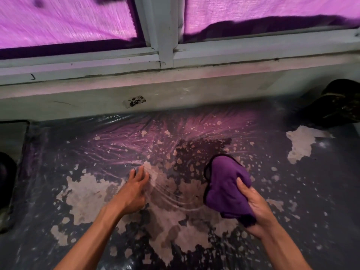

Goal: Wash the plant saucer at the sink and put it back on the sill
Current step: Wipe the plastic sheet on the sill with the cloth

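Observation:
My right hand (255,209) grips a bunched purple cloth (226,188) just above the sill surface. My left hand (136,184) rests fingertips-down on the clear plastic film (120,137) that covers the sill, and the film wrinkles around the fingers. The sill (321,191) is dark with large pale patches where the coating has peeled. No saucer and no sink are in view.
The white window frame (165,36) with pink-lit curtains runs along the back, above a grey ledge (175,88). A dark pot-like object (339,102) stands at the far right. Another dark object (5,178) sits at the left edge.

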Available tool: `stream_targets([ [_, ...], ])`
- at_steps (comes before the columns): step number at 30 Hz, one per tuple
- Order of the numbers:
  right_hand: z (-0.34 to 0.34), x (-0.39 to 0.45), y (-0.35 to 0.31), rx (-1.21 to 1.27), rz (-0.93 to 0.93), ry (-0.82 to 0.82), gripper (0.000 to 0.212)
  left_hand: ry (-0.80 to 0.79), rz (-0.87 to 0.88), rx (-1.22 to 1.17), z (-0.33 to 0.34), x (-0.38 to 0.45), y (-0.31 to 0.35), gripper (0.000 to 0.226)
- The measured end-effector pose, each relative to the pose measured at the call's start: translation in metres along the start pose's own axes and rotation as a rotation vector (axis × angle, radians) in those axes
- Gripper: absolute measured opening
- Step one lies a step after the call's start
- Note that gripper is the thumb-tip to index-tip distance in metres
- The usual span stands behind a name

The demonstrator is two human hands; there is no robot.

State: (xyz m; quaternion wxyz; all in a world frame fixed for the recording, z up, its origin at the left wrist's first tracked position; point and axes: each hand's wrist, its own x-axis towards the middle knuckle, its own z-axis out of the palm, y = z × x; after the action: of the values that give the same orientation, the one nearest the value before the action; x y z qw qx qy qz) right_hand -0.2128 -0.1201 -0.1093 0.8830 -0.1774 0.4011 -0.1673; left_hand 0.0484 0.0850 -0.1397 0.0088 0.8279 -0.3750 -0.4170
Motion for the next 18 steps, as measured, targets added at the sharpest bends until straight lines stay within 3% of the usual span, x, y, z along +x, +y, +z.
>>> stream_targets([
  [3,-0.003,0.0,-0.007,-0.156,-0.158,0.105,0.031,-0.01,0.013,0.008,-0.002,-0.001,-0.001,0.072],
  [5,-0.005,0.007,-0.006,-0.47,-0.347,0.338,0.015,-0.011,0.015,0.006,-0.002,0.0,0.0,0.071],
  [7,-0.01,0.022,0.004,-0.901,-0.571,0.631,0.032,-0.012,0.017,0.01,-0.002,0.0,0.0,0.071],
  [9,-0.01,0.04,0.026,-1.098,-0.67,0.74,0.026,-0.011,0.021,0.03,-0.001,0.001,0.002,0.072],
  [10,-0.007,0.049,0.038,-1.185,-0.687,0.735,0.014,-0.005,0.018,0.037,0.0,0.001,0.002,0.071],
  [14,0.019,0.09,0.069,-1.334,-0.771,0.556,0.031,0.006,-0.009,0.046,0.002,0.002,0.003,0.071],
  [18,0.055,0.112,0.092,-1.562,-0.866,0.117,0.041,0.0,-0.019,0.055,0.003,0.003,0.004,0.075],
])
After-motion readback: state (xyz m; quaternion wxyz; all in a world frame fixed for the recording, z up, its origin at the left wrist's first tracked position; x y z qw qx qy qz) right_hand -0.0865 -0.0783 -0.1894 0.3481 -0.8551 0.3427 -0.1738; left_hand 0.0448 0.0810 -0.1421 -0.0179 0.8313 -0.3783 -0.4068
